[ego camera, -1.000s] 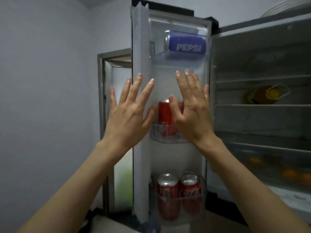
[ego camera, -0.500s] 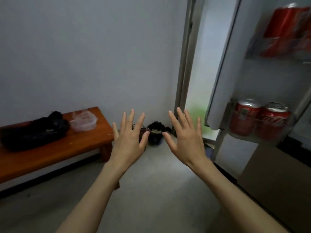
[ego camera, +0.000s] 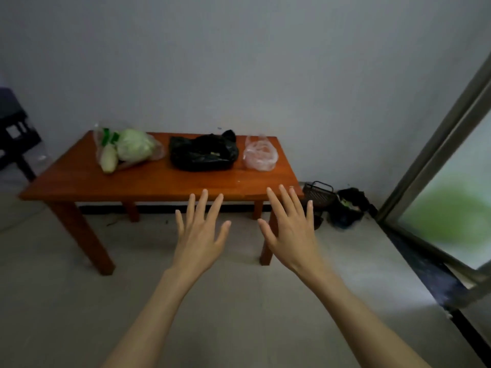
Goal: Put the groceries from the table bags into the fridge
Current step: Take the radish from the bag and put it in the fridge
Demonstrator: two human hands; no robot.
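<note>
A low wooden table [ego camera: 148, 181] stands against the wall ahead. On it, from left to right, lie a clear bag [ego camera: 127, 148] with a cabbage and a white radish, a black plastic bag [ego camera: 203, 154] and a crumpled clear bag [ego camera: 260, 154]. My left hand [ego camera: 200, 232] and my right hand [ego camera: 291, 229] are both held out in front of me, fingers straight and spread, holding nothing, short of the table's front edge. The fridge is out of view.
A dark stool [ego camera: 14, 134] stands at the far left. A small wire basket [ego camera: 318, 193] and a black bin [ego camera: 348, 205] sit on the floor right of the table. A glass door frame [ego camera: 435, 155] runs along the right side.
The view has swung left, from the open fridge door with its cans to the table with the bags. Both hands stay spread and empty in front of me.
</note>
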